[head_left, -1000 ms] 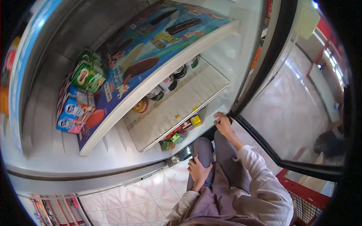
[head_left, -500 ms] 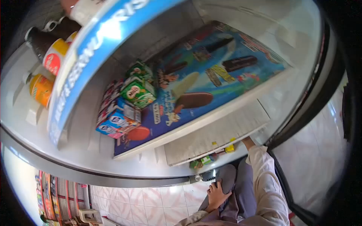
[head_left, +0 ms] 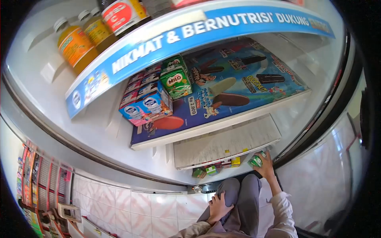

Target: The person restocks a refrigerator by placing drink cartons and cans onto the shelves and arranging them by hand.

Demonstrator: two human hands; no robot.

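My right hand is closed around a small green carton at the right front of the fridge's bottom compartment. My left hand rests on my left knee, fingers apart, holding nothing. Beside the right hand, under a white wire-like shelf, several small cartons stand in a row, among them a green one and a yellow one. On the poster-covered shelf above are green Milo cartons and blue-and-pink cartons.
Orange drink bottles stand on the upper shelf behind a blue lettered strip. The open fridge door's dark seal runs along the right. A red-framed rack stands at the lower left on the tiled floor.
My right hand has come out from beneath the lower shelf and now shows with a green carton in it. The view has shifted, showing more of the upper bottles and lettered strip.
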